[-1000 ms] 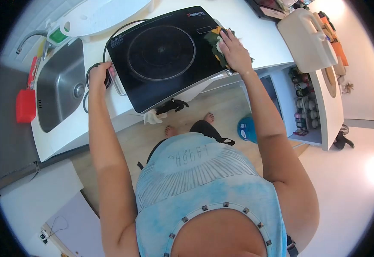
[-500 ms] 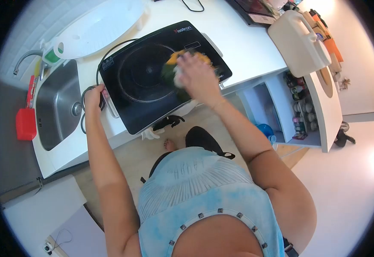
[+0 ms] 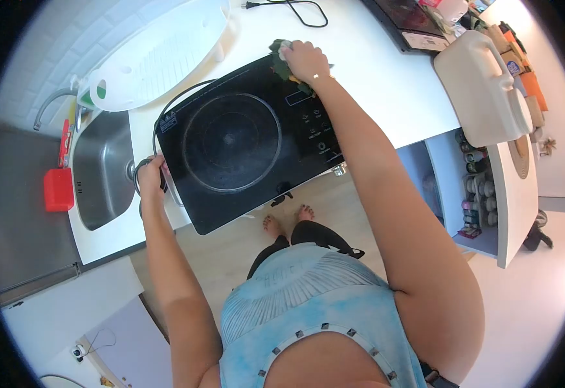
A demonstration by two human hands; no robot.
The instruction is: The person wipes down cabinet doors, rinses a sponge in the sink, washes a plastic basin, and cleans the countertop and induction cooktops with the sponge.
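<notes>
A black portable induction cooktop [image 3: 231,149] lies tilted across the counter, its near edge jutting out over the floor. My left hand [image 3: 150,176] is closed around its left side handle, beside the looped black power cord [image 3: 159,126]. Under my right hand [image 3: 307,63] is a bunched green and yellow cloth [image 3: 278,62], gripped and pressed on the cooktop's far right corner. My palm and wrist hide part of that corner and some of the cloth. The touch controls [image 3: 315,126] show near my right forearm.
Left of the cooktop is a steel sink [image 3: 104,168] with a red holder [image 3: 58,190] at its edge. A white drying tray [image 3: 159,58] stands behind. On the right are a beige jug [image 3: 480,90], another dark appliance [image 3: 405,22] and an open shelf with jars [image 3: 476,187].
My right hand has moved with the cloth from the cooktop's right middle to its far right corner. The cooktop appears lower in view. My left hand still holds its handle.
</notes>
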